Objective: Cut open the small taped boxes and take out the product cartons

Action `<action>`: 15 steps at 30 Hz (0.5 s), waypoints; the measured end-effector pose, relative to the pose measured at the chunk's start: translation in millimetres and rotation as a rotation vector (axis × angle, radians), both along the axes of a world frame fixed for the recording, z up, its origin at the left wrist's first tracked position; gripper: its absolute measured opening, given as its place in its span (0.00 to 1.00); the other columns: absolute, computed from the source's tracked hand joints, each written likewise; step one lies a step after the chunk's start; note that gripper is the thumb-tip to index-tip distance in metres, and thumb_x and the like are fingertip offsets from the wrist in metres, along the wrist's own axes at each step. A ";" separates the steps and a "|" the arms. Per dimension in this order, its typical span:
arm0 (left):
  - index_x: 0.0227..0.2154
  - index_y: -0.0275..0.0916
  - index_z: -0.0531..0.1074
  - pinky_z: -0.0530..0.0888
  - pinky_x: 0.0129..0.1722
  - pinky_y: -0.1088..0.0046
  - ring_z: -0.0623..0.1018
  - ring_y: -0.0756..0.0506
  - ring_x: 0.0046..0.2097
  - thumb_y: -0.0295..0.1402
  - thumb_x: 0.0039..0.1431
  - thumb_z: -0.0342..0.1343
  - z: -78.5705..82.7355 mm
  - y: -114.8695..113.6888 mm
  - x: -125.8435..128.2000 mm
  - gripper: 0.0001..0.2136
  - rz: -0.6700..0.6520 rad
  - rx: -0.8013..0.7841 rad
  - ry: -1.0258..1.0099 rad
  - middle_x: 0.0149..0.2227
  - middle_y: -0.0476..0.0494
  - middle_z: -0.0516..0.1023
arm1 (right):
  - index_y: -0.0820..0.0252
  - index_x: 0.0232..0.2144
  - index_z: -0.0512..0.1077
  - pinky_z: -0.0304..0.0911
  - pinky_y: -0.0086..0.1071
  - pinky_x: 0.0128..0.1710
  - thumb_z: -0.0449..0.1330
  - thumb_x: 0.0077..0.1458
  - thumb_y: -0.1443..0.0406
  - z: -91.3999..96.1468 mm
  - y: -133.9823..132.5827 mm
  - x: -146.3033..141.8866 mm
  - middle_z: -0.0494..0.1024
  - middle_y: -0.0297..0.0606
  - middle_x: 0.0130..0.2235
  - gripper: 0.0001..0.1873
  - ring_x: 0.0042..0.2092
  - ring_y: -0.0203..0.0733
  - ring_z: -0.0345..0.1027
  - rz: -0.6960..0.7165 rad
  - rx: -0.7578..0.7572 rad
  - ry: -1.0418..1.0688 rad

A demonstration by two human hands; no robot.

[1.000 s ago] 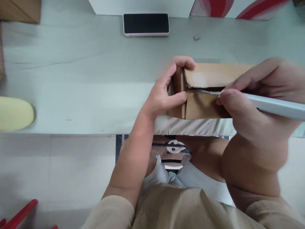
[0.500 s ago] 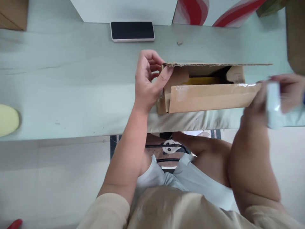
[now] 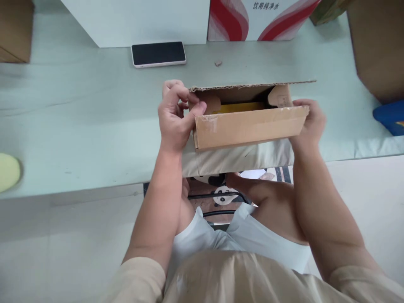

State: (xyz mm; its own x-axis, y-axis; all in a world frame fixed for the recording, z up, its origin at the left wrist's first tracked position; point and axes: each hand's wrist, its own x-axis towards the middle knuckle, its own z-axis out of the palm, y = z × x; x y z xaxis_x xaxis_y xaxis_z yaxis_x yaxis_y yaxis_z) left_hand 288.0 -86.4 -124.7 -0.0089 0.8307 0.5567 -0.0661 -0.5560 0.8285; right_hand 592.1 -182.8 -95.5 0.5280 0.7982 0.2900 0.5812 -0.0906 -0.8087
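A small brown cardboard box [image 3: 249, 128] stands at the table's front edge with its top flaps raised. Something yellow [image 3: 241, 107] shows inside it; the rest of that thing is hidden. My left hand [image 3: 176, 111] grips the box's upper left corner, thumb at the opening and fingers curled round the outside. At the other end, my right hand [image 3: 311, 124] is closed on the box's right side, its fingers partly hidden by the front flap.
A phone [image 3: 158, 54] lies beyond the box, before a white carton [image 3: 142, 21] and a red-and-white carton [image 3: 252, 21]. A blue container [image 3: 391, 118] sits right, near brown cardboard [image 3: 375, 50]. A pale yellow object [image 3: 9, 171] lies far left.
My right hand has come in from the right onto the box's end. A blurred white object and another hand at the right are out of sight. The view has shifted right.
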 end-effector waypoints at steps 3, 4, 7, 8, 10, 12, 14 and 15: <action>0.35 0.47 0.77 0.76 0.56 0.53 0.75 0.37 0.58 0.59 0.50 0.66 -6.4 1.6 -3.7 0.21 -0.053 0.039 0.090 0.54 0.46 0.72 | 0.58 0.30 0.74 0.63 0.30 0.38 0.63 0.46 0.65 20.0 -7.3 -25.2 0.77 0.33 0.31 0.05 0.34 0.34 0.68 0.039 0.343 0.300; 0.36 0.48 0.78 0.73 0.62 0.51 0.72 0.36 0.63 0.59 0.50 0.66 -7.4 1.9 -4.1 0.21 -0.075 0.061 0.120 0.59 0.47 0.70 | 0.58 0.27 0.74 0.64 0.30 0.37 0.64 0.46 0.63 25.8 -10.5 -32.1 0.77 0.32 0.29 0.04 0.33 0.34 0.69 0.089 0.422 0.385; 0.37 0.48 0.80 0.62 0.72 0.50 0.61 0.35 0.72 0.58 0.56 0.61 -4.0 0.1 -2.8 0.20 -0.126 0.135 0.173 0.69 0.53 0.63 | 0.57 0.26 0.76 0.68 0.33 0.41 0.64 0.50 0.52 39.5 -19.4 -45.6 0.74 0.32 0.25 0.14 0.34 0.36 0.73 0.254 0.496 0.619; 0.37 0.48 0.80 0.60 0.74 0.50 0.59 0.36 0.73 0.58 0.59 0.59 -0.9 -1.7 -2.0 0.19 -0.132 0.154 0.180 0.70 0.56 0.62 | 0.56 0.25 0.76 0.69 0.34 0.42 0.62 0.52 0.48 42.3 -21.5 -47.7 0.72 0.32 0.24 0.19 0.34 0.38 0.74 0.287 0.489 0.670; 0.36 0.50 0.81 0.58 0.75 0.50 0.58 0.38 0.74 0.56 0.63 0.54 7.1 -5.9 -0.9 0.18 -0.128 0.183 0.194 0.71 0.61 0.60 | 0.56 0.20 0.71 0.69 0.36 0.44 0.57 0.55 0.43 45.2 -23.3 -48.8 0.66 0.32 0.20 0.26 0.32 0.38 0.73 0.321 0.467 0.691; 0.33 0.52 0.82 0.59 0.75 0.52 0.58 0.40 0.73 0.53 0.67 0.51 14.6 -9.4 -0.5 0.18 -0.116 0.216 0.210 0.71 0.67 0.59 | 0.57 0.14 0.63 0.69 0.36 0.43 0.53 0.56 0.40 44.8 -22.9 -47.8 0.59 0.33 0.16 0.32 0.27 0.37 0.68 0.366 0.474 0.629; 0.31 0.53 0.83 0.60 0.75 0.53 0.59 0.41 0.73 0.50 0.69 0.49 19.6 -11.0 -0.3 0.19 -0.122 0.272 0.207 0.72 0.70 0.58 | 0.58 0.12 0.59 0.69 0.38 0.43 0.49 0.58 0.40 43.2 -22.4 -47.1 0.58 0.35 0.14 0.35 0.25 0.37 0.65 0.416 0.482 0.555; 0.30 0.53 0.83 0.60 0.75 0.53 0.60 0.41 0.73 0.49 0.69 0.48 21.0 -11.3 0.0 0.20 -0.128 0.292 0.199 0.71 0.70 0.58 | 0.57 0.12 0.60 0.69 0.40 0.45 0.48 0.59 0.41 42.7 -22.7 -47.5 0.60 0.36 0.15 0.34 0.26 0.39 0.67 0.436 0.473 0.510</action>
